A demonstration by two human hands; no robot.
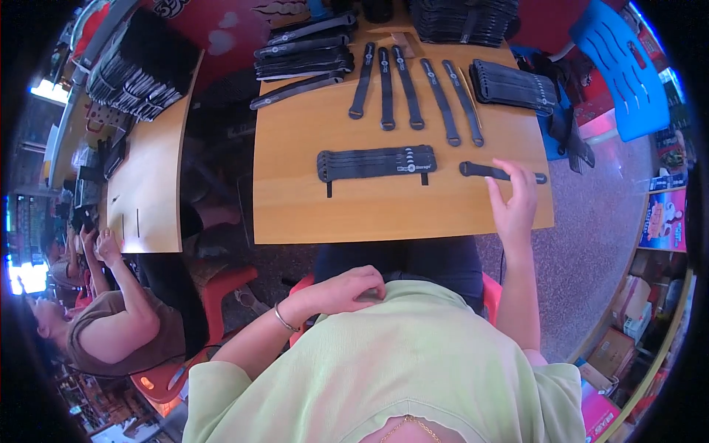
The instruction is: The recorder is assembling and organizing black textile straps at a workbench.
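My right hand [513, 199] reaches over a single black strap [480, 170] lying crosswise near the table's right edge. Its thumb and fingers are apart, and the fingertips cover part of the strap; whether they touch it I cannot tell. My left hand [353, 290], with a bangle at the wrist, rests against the front of my light green shirt, holding nothing visible. Left of the single strap lies an overlapped set of black straps [377, 162] with end loops, two short dark strips sticking out below it. Several loose straps [385, 88] lie lengthwise farther back.
Stacks of black straps stand at the back left [306, 55], far back [465, 22] and back right [513, 85] of the wooden table [295, 221]. A blue plastic chair [620, 66] stands beyond the right corner. At left, a co-worker [125, 325] sits by another table [148, 192].
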